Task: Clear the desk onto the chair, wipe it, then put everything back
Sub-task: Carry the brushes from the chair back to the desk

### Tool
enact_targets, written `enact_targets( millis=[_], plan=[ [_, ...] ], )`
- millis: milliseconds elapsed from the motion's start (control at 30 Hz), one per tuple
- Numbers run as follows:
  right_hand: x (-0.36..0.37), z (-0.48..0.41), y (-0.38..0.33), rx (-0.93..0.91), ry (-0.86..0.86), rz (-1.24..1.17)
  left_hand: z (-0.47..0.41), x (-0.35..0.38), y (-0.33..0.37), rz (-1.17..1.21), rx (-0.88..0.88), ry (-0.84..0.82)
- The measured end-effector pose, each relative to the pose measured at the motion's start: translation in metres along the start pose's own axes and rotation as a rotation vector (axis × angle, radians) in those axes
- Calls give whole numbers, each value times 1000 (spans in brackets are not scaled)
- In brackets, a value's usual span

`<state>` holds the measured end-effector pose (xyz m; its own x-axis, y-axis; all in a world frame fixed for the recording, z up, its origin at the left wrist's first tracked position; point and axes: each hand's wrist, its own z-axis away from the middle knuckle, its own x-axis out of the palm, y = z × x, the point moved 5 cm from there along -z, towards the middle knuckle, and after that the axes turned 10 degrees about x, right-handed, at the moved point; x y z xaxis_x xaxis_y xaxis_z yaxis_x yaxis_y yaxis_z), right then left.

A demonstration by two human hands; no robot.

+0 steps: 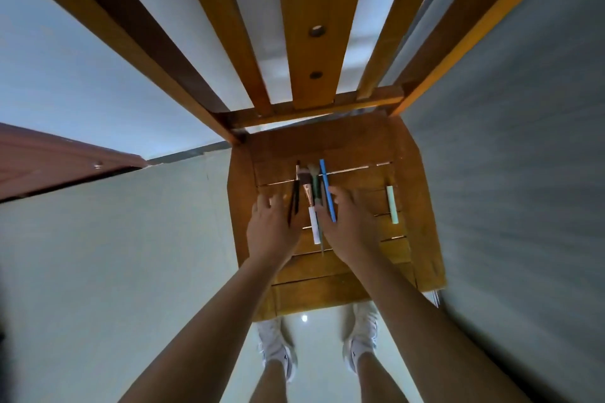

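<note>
I look straight down on a wooden chair seat. A bundle lies on its slats: two thin black brushes, a white-handled makeup brush, a green brush and a blue pen. My left hand rests on the seat against the bundle's left side, with the black brushes crossing its inner edge. My right hand lies against the right side, and the blue pen crosses its inner edge. Both hands have their fingers stretched forward. A pale green pen lies apart to the right.
The chair's slatted back rises ahead. A red-brown desk corner juts in at the left. A grey wall runs close along the chair's right side. My feet in white shoes stand on the pale floor at the seat's front edge.
</note>
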<state>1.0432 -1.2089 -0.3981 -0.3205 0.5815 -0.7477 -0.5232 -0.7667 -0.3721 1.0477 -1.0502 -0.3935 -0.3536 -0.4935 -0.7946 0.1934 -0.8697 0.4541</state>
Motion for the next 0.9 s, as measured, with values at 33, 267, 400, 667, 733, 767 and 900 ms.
enact_targets(
  millis=[33, 267, 400, 667, 733, 767, 900],
  plan=[
    [7, -1, 0, 7, -7, 0, -2, 2, -3, -7, 8, 25],
    [23, -6, -9, 60, 38, -31, -7, -1, -22, 93, -39, 128],
    [18, -8, -11, 69, 67, -26, -7, -3, -24, 140, -95, 128],
    [13, -4, -7, 27, 73, 57, -5, 2, -23, 156, -118, 87],
    [14, -3, -2, 41, 71, 45, -4, 4, -23, 160, -116, 81],
    [14, -3, 1, 54, 66, 34, -3, 4, -22, 164, -117, 84],
    [17, -4, 12, 99, 17, -29, 1, 7, -20, 184, -112, 111]
  ],
)
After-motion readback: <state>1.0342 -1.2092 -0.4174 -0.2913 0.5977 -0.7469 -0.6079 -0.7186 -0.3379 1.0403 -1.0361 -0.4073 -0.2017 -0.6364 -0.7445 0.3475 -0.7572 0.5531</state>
